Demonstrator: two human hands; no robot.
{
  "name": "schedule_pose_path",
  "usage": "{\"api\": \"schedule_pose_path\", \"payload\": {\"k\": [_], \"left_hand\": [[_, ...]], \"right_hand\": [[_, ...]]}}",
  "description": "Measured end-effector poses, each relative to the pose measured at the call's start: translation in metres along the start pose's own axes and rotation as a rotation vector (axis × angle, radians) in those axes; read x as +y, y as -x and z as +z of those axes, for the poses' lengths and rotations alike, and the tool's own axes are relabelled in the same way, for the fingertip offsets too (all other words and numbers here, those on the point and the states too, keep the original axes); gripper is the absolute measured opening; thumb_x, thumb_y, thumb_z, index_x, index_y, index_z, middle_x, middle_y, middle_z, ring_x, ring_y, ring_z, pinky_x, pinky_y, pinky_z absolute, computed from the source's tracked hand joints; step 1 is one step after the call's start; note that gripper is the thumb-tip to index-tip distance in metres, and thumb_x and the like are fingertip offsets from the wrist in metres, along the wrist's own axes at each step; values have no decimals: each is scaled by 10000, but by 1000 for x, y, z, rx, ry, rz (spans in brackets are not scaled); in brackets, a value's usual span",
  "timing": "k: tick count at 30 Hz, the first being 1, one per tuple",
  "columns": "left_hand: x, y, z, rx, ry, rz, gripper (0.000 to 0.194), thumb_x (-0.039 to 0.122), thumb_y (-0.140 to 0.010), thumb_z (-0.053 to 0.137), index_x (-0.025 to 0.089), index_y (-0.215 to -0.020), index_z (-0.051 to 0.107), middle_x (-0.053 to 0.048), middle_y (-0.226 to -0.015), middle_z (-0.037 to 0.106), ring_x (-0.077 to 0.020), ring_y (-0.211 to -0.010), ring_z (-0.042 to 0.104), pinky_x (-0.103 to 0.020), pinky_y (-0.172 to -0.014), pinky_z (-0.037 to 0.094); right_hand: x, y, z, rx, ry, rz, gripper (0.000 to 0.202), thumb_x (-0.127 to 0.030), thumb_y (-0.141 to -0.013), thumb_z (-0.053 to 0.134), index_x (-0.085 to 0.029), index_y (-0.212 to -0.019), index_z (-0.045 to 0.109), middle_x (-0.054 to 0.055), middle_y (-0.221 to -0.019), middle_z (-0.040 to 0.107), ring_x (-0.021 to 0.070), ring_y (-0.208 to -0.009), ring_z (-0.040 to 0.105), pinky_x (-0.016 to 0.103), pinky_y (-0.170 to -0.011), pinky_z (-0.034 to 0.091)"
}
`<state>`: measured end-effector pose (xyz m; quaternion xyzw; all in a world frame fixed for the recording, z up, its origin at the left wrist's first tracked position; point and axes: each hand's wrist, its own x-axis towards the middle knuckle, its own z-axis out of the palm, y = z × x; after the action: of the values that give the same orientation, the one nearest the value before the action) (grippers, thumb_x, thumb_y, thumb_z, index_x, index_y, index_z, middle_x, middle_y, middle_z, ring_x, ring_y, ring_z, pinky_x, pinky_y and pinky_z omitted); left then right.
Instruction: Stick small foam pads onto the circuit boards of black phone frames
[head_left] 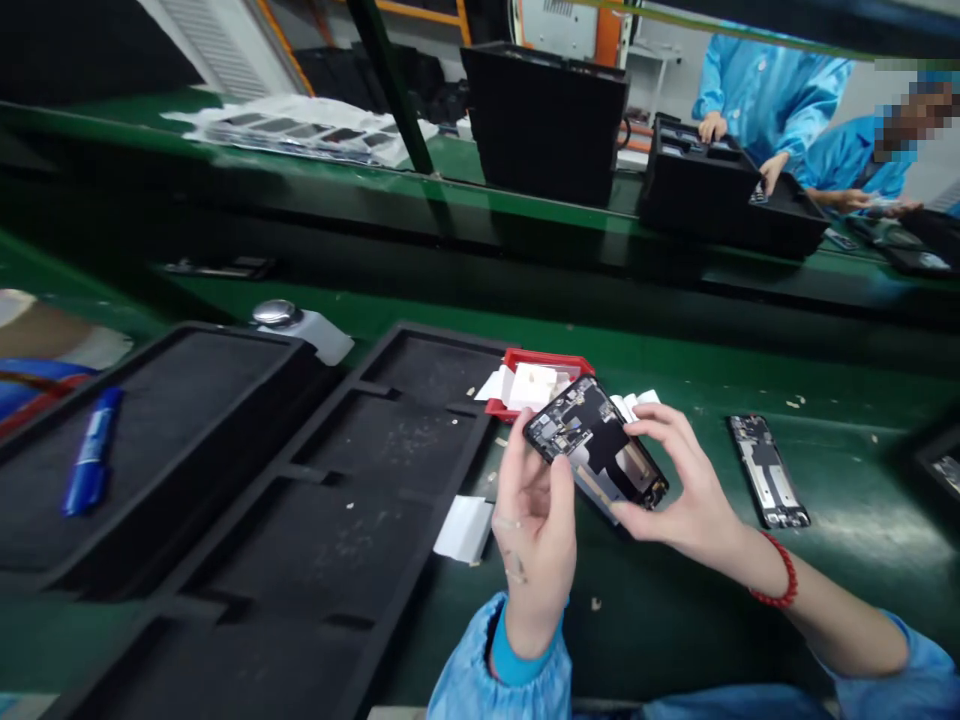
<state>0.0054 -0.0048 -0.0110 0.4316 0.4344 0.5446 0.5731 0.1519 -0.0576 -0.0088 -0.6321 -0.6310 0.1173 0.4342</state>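
Observation:
An opened phone, its circuit board and inner parts showing, is held tilted above the green bench. My left hand grips its left end between thumb and fingers. At the right end, my right hand pinches it by the edges, with a red bead bracelet on that wrist. Just behind the phone is a red bin with white pieces inside, partly hidden by it. A second opened phone lies on the bench to the right of my right hand.
Black compartment trays fill the left side, a blue marker on one. A white bottle with a metal top stands behind them. White paper lies near my left hand. Across the bench, people in blue handle parts beside a black box.

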Motion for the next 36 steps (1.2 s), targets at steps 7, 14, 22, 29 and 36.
{"api": "schedule_pose_path", "payload": {"k": [7, 14, 22, 29, 36], "left_hand": [[8, 20, 4, -90, -213, 210, 59, 241, -928, 635, 216, -892, 674, -7, -830, 728, -124, -700, 709, -168, -620, 554], [19, 17, 6, -67, -240, 255, 128, 324, -913, 698, 204, -913, 743, -6, -764, 751, -136, -634, 714, -188, -606, 576], [16, 13, 4, -110, -320, 316, 125, 267, -962, 647, 215, -984, 758, -39, -929, 787, -152, -771, 750, -196, -701, 595], [19, 9, -1, -114, -437, 404, 140, 265, -946, 656, 208, -968, 782, -43, -875, 772, -163, -715, 722, -223, -631, 572], [18, 9, -3, -128, -461, 445, 126, 199, -946, 646, 203, -978, 768, -33, -886, 781, -148, -722, 733, -199, -641, 571]], "right_hand": [[-24, -29, -2, 136, -256, -8, 65, -215, -887, 722, -231, -828, 699, 106, -1290, 635, 253, -1212, 675, 420, -1020, 576], [-26, -26, -4, 183, -103, -290, 143, -166, -909, 699, -281, -964, 763, 95, -1471, 528, 327, -1385, 550, 549, -1108, 519], [-23, -38, -7, 75, -237, -127, 43, -223, -911, 737, -249, -937, 760, 99, -1459, 572, 290, -1361, 591, 509, -1138, 520], [-24, -48, -14, 1, -188, -251, 53, -203, -928, 697, -240, -892, 709, 97, -1475, 572, 283, -1391, 562, 509, -1163, 490], [-22, -53, -15, -33, 74, -472, 110, -151, -969, 560, -229, -906, 607, 138, -1434, 621, 297, -1367, 589, 569, -1178, 403]]}}
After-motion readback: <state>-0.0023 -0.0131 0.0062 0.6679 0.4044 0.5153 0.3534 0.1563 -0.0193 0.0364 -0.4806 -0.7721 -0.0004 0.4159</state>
